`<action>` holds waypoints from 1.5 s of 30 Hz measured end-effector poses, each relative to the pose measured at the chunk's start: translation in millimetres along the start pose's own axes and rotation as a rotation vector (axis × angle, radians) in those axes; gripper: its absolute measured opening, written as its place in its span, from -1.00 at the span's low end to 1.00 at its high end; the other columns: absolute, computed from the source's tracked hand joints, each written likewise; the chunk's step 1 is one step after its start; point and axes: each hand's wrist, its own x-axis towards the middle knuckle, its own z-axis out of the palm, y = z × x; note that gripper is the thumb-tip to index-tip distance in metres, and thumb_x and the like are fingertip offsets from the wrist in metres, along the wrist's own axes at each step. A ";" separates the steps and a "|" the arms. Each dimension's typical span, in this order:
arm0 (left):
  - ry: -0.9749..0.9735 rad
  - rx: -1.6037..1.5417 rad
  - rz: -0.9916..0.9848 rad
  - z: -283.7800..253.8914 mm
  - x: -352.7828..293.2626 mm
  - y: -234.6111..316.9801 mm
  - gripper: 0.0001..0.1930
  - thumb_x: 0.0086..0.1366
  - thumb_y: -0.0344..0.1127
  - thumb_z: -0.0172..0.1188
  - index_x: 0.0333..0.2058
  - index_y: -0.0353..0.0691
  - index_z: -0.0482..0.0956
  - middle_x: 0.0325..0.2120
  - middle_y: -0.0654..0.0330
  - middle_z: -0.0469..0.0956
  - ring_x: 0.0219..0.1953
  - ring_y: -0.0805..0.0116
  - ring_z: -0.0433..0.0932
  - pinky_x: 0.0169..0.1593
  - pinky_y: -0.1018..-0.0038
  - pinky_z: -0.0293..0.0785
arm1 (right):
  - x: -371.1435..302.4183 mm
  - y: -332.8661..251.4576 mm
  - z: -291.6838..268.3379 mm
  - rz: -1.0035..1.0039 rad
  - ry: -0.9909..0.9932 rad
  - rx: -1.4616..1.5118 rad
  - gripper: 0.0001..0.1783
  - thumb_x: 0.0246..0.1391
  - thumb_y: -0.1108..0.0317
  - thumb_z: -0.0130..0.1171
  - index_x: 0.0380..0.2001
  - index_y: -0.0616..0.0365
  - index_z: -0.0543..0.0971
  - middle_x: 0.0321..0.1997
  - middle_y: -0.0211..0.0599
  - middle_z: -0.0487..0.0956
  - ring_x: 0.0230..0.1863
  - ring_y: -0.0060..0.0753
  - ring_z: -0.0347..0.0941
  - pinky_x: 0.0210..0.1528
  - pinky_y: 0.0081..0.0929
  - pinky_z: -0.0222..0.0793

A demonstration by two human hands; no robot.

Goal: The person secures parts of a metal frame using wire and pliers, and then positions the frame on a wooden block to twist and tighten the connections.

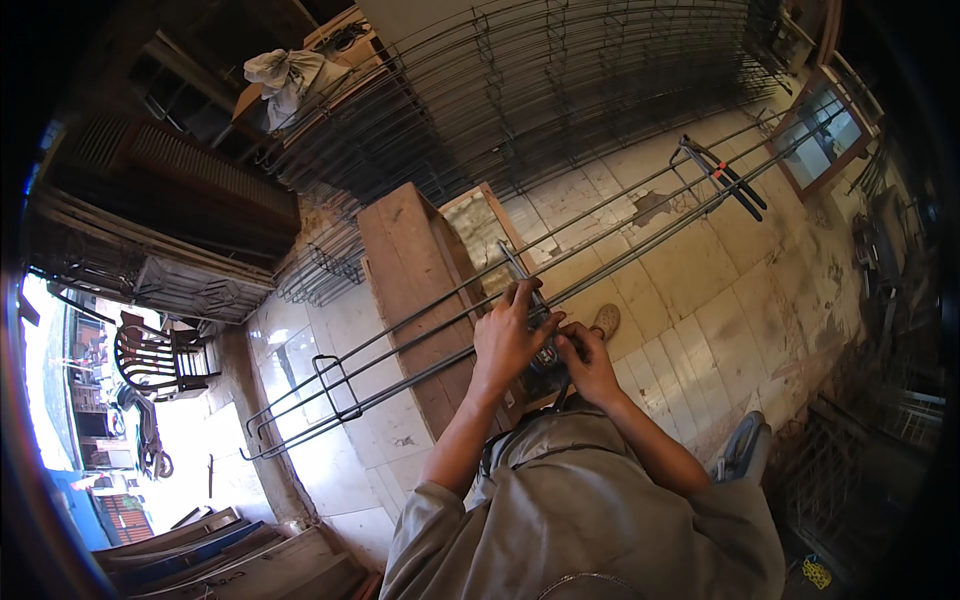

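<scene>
Several long steel reinforcing bars (640, 240) lie across a wooden bench (410, 260), running from lower left to upper right. Rectangular wire stirrups ring the bars; one stirrup (335, 385) sits near the left end. My left hand (510, 335) rests on top of the bars at a stirrup (520, 275), fingers curled over it. My right hand (585, 355) is just beside it, fingers pinched at the same spot on the bars. What the right fingers hold is too small to tell.
A large bolt cutter (722, 178) lies on the bars at the far right. Stacks of finished rebar cages (560, 80) fill the back. The floor (720, 300) is pale tile. A dark chair (150, 355) stands at the left, planks (210, 560) lie at lower left.
</scene>
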 end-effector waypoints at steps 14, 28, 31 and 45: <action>-0.119 -0.203 -0.077 -25.5 -4.6 -7.5 -0.70 0.22 -0.20 0.28 -0.25 -0.36 0.62 -0.41 -0.13 0.63 -0.30 -0.08 0.63 -0.21 0.23 0.52 | 11.1 -24.7 11.1 -0.019 0.130 -0.108 -0.80 0.29 0.29 0.08 -0.24 0.23 0.48 -0.43 -0.41 0.50 -0.39 -0.67 0.38 -0.33 -0.62 0.31; -0.322 -0.424 -0.125 -27.1 16.9 -33.0 -0.70 0.28 -0.27 0.21 -0.14 -0.39 0.63 -0.33 0.00 0.67 -0.33 0.37 0.63 -0.18 0.43 0.51 | 27.2 -7.9 16.9 -0.043 0.167 -0.103 -0.82 0.24 0.31 0.14 -0.35 0.21 0.47 -0.52 -0.48 0.48 -0.47 -0.72 0.36 -0.40 -0.65 0.29; -0.333 -0.518 -0.211 -30.3 15.8 -30.3 -0.73 0.24 -0.30 0.22 -0.16 -0.37 0.65 -0.35 -0.03 0.67 -0.35 0.28 0.65 -0.20 0.38 0.53 | 28.7 -16.5 19.2 -0.031 0.172 -0.070 -0.84 0.22 0.37 0.15 -0.39 0.20 0.44 -0.53 -0.54 0.43 -0.50 -0.75 0.29 -0.44 -0.69 0.22; -0.380 -0.704 -0.277 -21.3 22.1 -43.5 -0.72 0.13 -0.36 0.31 -0.19 -0.36 0.63 -0.37 0.08 0.67 -0.30 0.41 0.63 -0.18 0.47 0.50 | 19.7 -22.0 27.9 -0.113 0.240 -0.199 -0.82 0.27 0.32 0.12 -0.21 0.22 0.43 -0.41 -0.46 0.46 -0.42 -0.74 0.32 -0.38 -0.69 0.26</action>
